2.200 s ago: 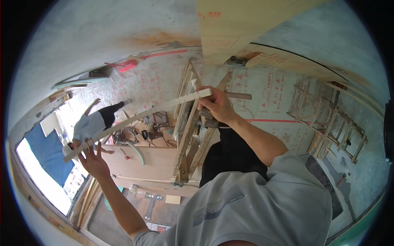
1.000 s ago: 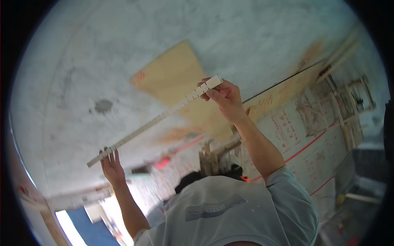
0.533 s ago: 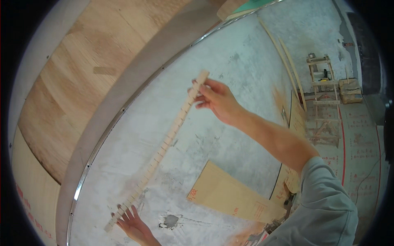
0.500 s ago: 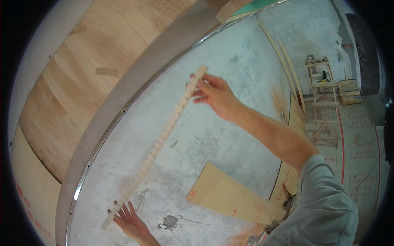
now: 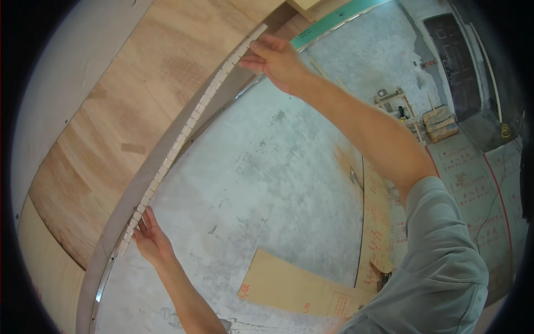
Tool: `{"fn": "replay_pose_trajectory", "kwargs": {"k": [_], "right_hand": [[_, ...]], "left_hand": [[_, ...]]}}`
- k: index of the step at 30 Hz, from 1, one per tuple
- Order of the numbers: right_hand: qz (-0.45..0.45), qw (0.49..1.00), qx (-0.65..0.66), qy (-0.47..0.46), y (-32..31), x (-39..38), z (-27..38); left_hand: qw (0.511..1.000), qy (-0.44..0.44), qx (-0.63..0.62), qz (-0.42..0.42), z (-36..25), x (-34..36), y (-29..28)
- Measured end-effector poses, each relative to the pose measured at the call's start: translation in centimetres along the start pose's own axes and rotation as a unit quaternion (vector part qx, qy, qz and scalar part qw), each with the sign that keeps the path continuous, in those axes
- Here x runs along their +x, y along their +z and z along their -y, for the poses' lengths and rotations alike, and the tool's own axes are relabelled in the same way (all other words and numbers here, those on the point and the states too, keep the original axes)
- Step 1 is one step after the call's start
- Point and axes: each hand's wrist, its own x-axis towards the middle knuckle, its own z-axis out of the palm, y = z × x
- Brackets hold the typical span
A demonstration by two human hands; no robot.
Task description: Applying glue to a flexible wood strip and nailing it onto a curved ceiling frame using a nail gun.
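Observation:
A long, thin wooden strip (image 5: 179, 139) with evenly spaced saw cuts across it runs slantwise along the grey curved band (image 5: 119, 214) at the ceiling's edge. My right hand (image 5: 278, 62) pinches it near its upper end, thumb against fingers. Closer to the lower end, my left hand (image 5: 153, 240) grips it between thumb and fingers. The strip bends slightly and overlaps the band and part of the shiny metal edging (image 5: 236, 96). Whether it touches the band, I cannot tell.
Plywood sheeting (image 5: 125, 106) lies beyond the band on the left. A yellowish cut board (image 5: 295, 284) is lower down, by a grey mottled surface (image 5: 250, 183). At the right are a wooden stand (image 5: 409, 114), a box (image 5: 440, 123) and a dark door (image 5: 456, 67). Green board (image 5: 339, 19) edges the top.
Both hands have carried the strip up and to the left, from in front of the grey surface to the curved band. The view has shifted as well.

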Motion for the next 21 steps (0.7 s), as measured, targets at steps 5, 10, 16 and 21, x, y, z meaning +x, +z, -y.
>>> {"fn": "replay_pose_trajectory", "kwargs": {"k": [5,10,16,21], "right_hand": [[-0.009,0.998,-0.038,-0.04,-1.4,1.2,3.9],[0.021,0.998,-0.024,-0.059,-1.0,1.1,4.9],[0.046,0.996,0.011,-0.076,-1.0,1.3,5.4],[0.043,0.998,-0.002,-0.054,-0.8,0.9,5.6]], "left_hand": [[0.998,-0.029,-0.052,-0.02,2.2,2.9,1.9],[0.998,-0.037,-0.055,-0.01,3.3,3.0,4.1],[0.995,-0.06,-0.082,0.024,3.1,5.5,2.9],[0.994,-0.063,-0.081,0.025,3.3,5.4,2.9]]}}
